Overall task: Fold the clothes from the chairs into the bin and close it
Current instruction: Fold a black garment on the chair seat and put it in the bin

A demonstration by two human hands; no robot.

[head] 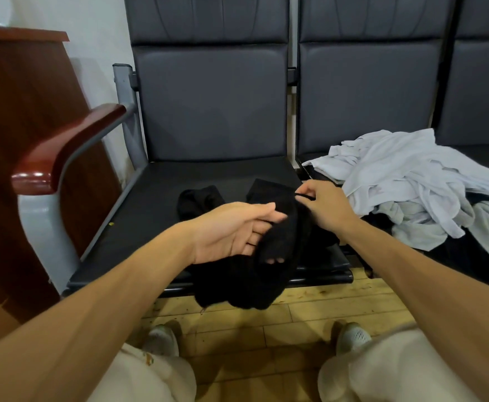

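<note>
Black garment [266, 274] lies bunched on the seat of the left chair [150, 210], with its lower part hanging over the front edge towards the wooden floor [310, 311]. The left hand [231, 230], palm turned inward, has its fingers pushed into a fold of the cloth with the thumb lying over the top, so it holds that fold; two fingertips show through small holes in the fabric. The right hand [324, 207] pinches a thin black strap [304, 196] at the garment's upper edge, thumb and fingers closed together on it. A smaller black piece [199, 198] sits just behind on the same seat. A loose pile [405, 181] of white and grey clothes covers the next seat to the right, not yet folded. No bin is in view.

The step appears to be sorting out this one dark item before folding it. Most of the task seems to remain. The next move likely calls for drawing the strap free and spreading the cloth flat on the seat, so its edges can be found; dark fabric on a dark seat makes them hard to see.
</note>
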